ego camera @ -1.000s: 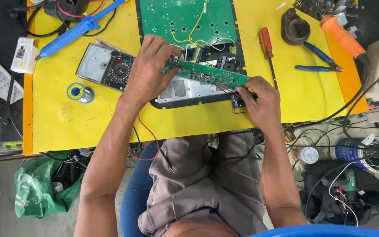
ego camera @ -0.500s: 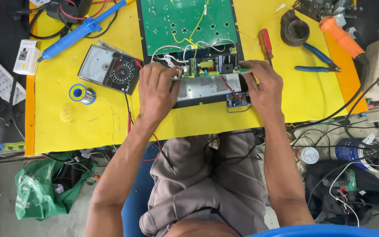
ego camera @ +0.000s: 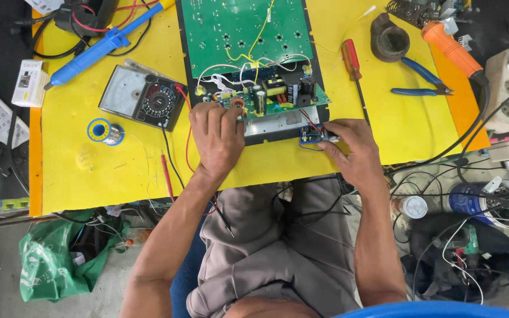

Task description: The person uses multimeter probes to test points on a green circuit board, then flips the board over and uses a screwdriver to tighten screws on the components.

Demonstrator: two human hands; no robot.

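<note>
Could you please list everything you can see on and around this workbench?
Table: one, yellow top, centre.
Large circuit board: one, green, top centre.
Small component board: one, green, below the large board.
Tiny module: one, blue, at the right fingertips.
Analogue meter: one, black and grey, left.
Solder reel: one, blue and yellow, left.
Desoldering pump: one, blue, upper left.
Screwdriver: one, red handle, right of the boards.
Pliers: one, blue handles, right.
Plastic bag: one, green, on the floor at left.
Left hand: on the small component board.
Right hand: touching the tiny module.
</note>
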